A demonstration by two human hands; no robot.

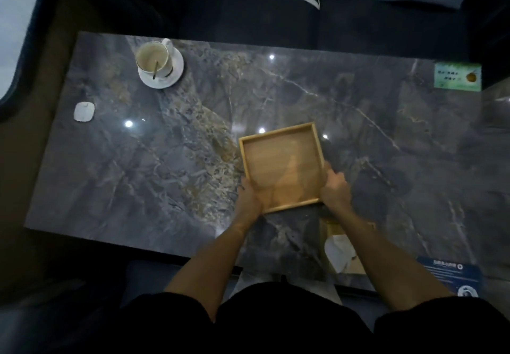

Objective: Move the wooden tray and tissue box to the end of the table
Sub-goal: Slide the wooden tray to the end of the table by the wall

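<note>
An empty square wooden tray [278, 157] sits slightly turned near the middle of the dark marble table [138, 174]. My left hand [249, 195] grips its near left corner, fingers over the rim. My right hand [334, 188] holds its right side near the near corner. The tissue box [345, 251], wooden with a white tissue sticking out, stands at the table's near edge, partly hidden under my right forearm.
A cup with a spoon on a white saucer [161, 64] stands at the far left. A small white object [83, 111] lies near the left end. A green card [458, 76] is at the far right corner, a blue card [452, 273] at the near right. A sofa with cushions lies beyond.
</note>
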